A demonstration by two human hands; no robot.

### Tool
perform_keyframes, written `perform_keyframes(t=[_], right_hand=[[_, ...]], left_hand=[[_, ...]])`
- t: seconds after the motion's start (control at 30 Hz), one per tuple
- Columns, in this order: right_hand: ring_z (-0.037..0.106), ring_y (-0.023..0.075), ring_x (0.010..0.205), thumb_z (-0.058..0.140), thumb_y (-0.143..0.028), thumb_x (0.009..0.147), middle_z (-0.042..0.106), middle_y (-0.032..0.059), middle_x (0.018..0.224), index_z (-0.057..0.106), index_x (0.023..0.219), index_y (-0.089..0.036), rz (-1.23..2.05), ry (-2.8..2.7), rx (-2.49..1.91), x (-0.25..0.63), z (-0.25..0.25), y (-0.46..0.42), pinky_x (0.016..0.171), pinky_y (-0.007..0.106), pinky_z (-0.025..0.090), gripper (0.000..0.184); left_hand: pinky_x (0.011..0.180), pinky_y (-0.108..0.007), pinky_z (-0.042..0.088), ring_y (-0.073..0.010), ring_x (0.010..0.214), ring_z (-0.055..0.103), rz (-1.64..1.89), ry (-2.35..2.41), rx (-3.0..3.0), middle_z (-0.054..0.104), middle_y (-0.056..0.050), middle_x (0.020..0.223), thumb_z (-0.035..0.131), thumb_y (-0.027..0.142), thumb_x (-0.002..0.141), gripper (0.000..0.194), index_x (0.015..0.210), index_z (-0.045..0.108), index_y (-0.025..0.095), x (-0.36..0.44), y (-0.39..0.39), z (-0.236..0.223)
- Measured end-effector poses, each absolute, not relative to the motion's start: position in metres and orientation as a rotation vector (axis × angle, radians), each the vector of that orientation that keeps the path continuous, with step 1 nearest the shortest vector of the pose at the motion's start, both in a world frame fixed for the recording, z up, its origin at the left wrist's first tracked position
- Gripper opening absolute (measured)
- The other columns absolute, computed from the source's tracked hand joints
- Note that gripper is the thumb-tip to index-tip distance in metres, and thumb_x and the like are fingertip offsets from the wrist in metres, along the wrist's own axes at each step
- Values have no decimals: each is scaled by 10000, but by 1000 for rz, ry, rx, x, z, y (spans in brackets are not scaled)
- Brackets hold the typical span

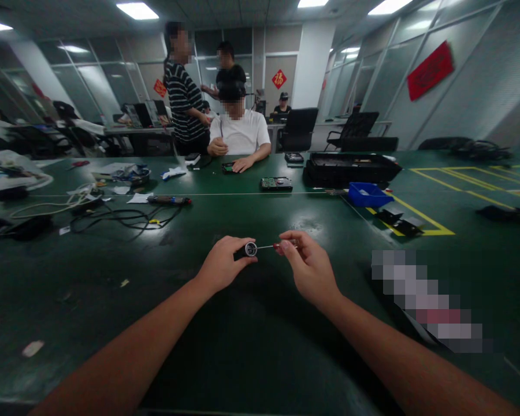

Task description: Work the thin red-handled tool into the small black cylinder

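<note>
My left hand [221,266] is closed around a short black cylinder [251,249] whose round, silvery end faces right. Most of its body is hidden by my fingers and thumb. Between thumb and fingers, my right hand [315,273] grips a small screwdriver [267,247] with a reddish handle. Its thin metal shaft points left and reaches the round end of the cylinder; whether the tip goes inside is too small to tell. Both hands are held over the dark green table [260,346].
Across the table sits a person in a white shirt [247,130], one hand on a circuit board. A hard drive [276,183], a blue bin [368,195] and a black case [351,167] lie beyond my hands. Cables [125,219] and an electric screwdriver [169,200] are left; a blurred-out flat item [424,300] is right.
</note>
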State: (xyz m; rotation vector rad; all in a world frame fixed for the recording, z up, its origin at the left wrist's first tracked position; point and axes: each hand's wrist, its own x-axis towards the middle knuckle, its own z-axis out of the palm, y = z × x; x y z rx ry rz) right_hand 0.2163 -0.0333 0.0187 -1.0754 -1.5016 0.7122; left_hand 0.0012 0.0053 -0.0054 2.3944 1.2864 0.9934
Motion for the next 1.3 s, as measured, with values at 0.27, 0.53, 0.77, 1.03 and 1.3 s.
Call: perform_keyframes(t=[0.27, 0.53, 0.77, 1.03, 1.3], right_hand=[[644, 173, 630, 588, -543, 894, 638, 21, 706, 609, 873, -199, 1117, -1068, -1027, 220, 3, -8, 687, 369, 586, 346], [651, 175, 727, 526, -461, 959, 662, 36, 808, 612, 949, -192, 804, -1316, -1048, 217, 14, -24, 723, 345, 543, 282], [676, 179, 759, 503, -433, 988, 690, 36, 820, 613, 993, -205, 712, -1426, -1059, 215, 15, -31, 734, 327, 531, 254], [716, 187, 773, 513, -422, 983, 734, 45, 840, 633, 1019, -199, 647, -1525, -1106, 216, 18, -33, 714, 305, 537, 255], [504, 96, 450, 702, -468, 858, 571, -42, 521, 577, 618, -201, 222, -1730, -1245, 219, 24, -39, 467, 234, 340, 380]], left_hand=[[962, -452, 476, -244, 1080, 633, 1020, 1252, 2485, 733, -35, 1162, 783, 286, 825, 417, 1227, 675, 272, -4, 12, -3], [942, -424, 476, -238, 1059, 633, 1000, 1256, 2480, 736, -28, 1143, 791, 299, 818, 415, 1216, 680, 260, -3, 12, -7], [937, -424, 477, -246, 1062, 632, 983, 1278, 2469, 733, -32, 1146, 774, 309, 834, 401, 1219, 677, 262, -1, 10, -5], [924, -401, 481, -233, 1049, 635, 998, 1263, 2467, 735, -28, 1134, 785, 303, 827, 413, 1221, 674, 248, 1, 8, -6], [933, -401, 478, -232, 1065, 628, 988, 1269, 2452, 730, -24, 1143, 765, 322, 846, 406, 1234, 668, 251, 1, 6, -6]])
